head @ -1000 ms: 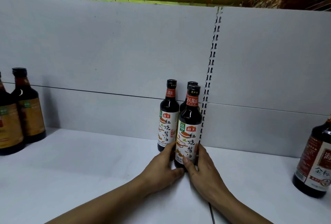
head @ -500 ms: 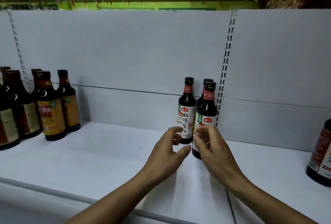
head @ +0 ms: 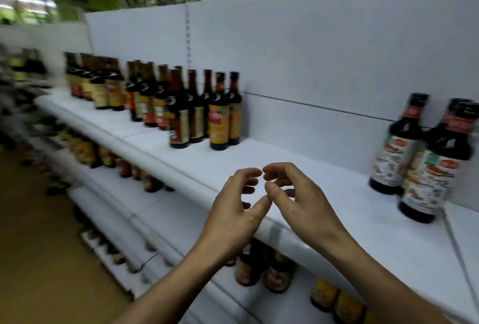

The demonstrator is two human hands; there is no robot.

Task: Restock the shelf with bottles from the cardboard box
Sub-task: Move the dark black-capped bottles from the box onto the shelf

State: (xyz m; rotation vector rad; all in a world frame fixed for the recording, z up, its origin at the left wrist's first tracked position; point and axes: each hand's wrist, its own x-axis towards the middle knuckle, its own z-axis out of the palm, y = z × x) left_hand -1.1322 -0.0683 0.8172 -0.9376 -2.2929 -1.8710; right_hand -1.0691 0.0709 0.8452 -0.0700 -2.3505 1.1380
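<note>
— What are the hands doing?

— Both hover over the near edge of the white shelf [head: 261,153], holding nothing. The left hand [head: 233,211] and the right hand [head: 300,200] face each other, fingers [head: 247,173] loosely curled and apart, with the tips of the two hands nearly meeting.

— And the bottles?

— Three dark white-labelled bottles [head: 429,177] stand on the shelf at the right, well apart from the hands. One is a little left of the other two, which stand one behind the other. They're too blurred to read.

— Anything else up there?

— A crowd of brown bottles [head: 181,108] with yellow and red labels stands further left on the same shelf, near the back panel [head: 311,51]. More bottles sit on the lower shelf [head: 264,270] under the hands.
</note>
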